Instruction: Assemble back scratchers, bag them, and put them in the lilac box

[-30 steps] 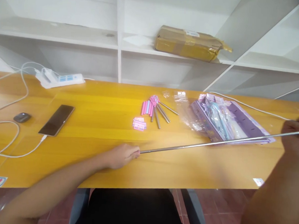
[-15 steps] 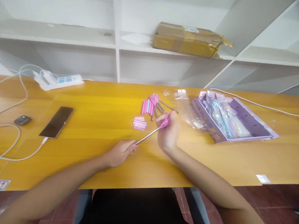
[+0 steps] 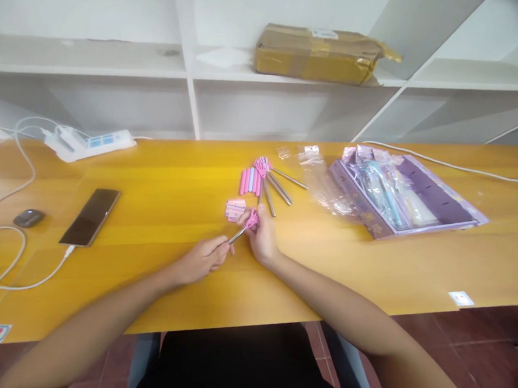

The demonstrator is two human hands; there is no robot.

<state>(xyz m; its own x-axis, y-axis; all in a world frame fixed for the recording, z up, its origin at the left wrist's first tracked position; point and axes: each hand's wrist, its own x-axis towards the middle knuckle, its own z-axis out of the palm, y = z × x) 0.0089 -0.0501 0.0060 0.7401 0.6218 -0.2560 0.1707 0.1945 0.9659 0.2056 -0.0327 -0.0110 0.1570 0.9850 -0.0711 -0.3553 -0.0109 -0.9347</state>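
Note:
My left hand point(image 3: 205, 258) is closed round the lower end of a back scratcher point(image 3: 238, 235), which has a slim metal rod and a pink claw-shaped head. My right hand point(image 3: 264, 236) pinches the pink head, with only a short length of rod showing between the two hands. Just beyond lie several more back scratchers point(image 3: 280, 189), their heads bunched together and their rods fanned out. Beside them is a row of pink and pale blue handle tubes point(image 3: 250, 182). A small pile of printed pink cards point(image 3: 235, 210) lies close to my right fingers.
Clear plastic bags point(image 3: 325, 183) lie right of the back scratchers. Past them stands a purple open box point(image 3: 432, 228) holding bagged items. On the left are a phone point(image 3: 90, 216) on a cable, a dark earbud case point(image 3: 29, 218) and a power strip point(image 3: 97, 143). A taped carton point(image 3: 315, 57) sits on the shelf.
My right hand has moved left and toward my left hand with the pink head, and the rod showing between them is much shorter. The camera view has shifted slightly.

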